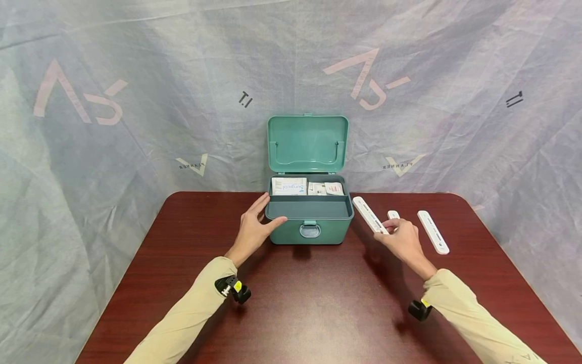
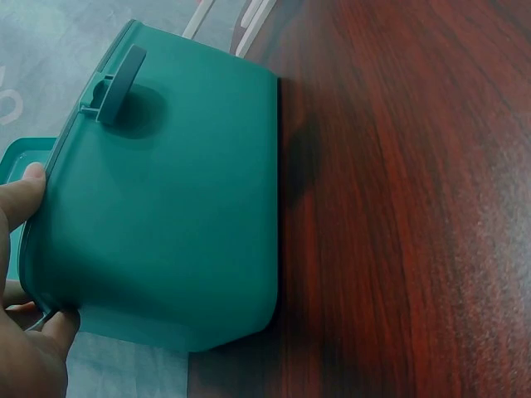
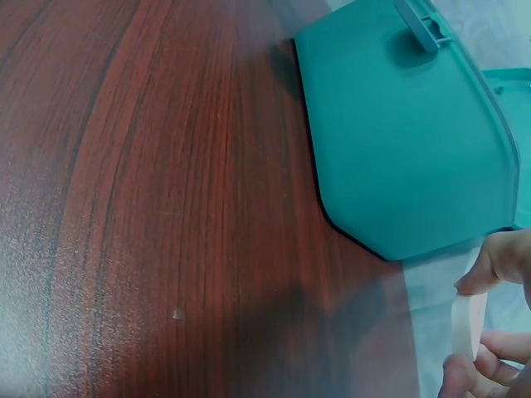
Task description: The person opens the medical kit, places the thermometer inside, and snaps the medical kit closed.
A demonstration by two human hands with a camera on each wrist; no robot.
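A green box [image 1: 308, 233] with its lid [image 1: 308, 144] raised stands at the back of the table. In its rear compartment lie a white packet [image 1: 289, 186] marked "Surgical" and small printed packets [image 1: 325, 189]. My left hand [image 1: 254, 227] holds the box at its front left corner, thumb on the front rim and fingers at the left side. Right of the box, my right hand [image 1: 402, 240] pinches a long flat white case [image 1: 367, 211] with rounded ends and small print, held tilted above the table. Its edge shows between thumb and fingers in the right wrist view.
Another long white case [image 1: 433, 232] lies on the table's right side. A further white piece [image 1: 393, 214] lies beyond my right hand, partly hidden by it. The dark red wooden table [image 1: 309, 303] meets a grey printed cloth [image 1: 218, 116] behind the box.
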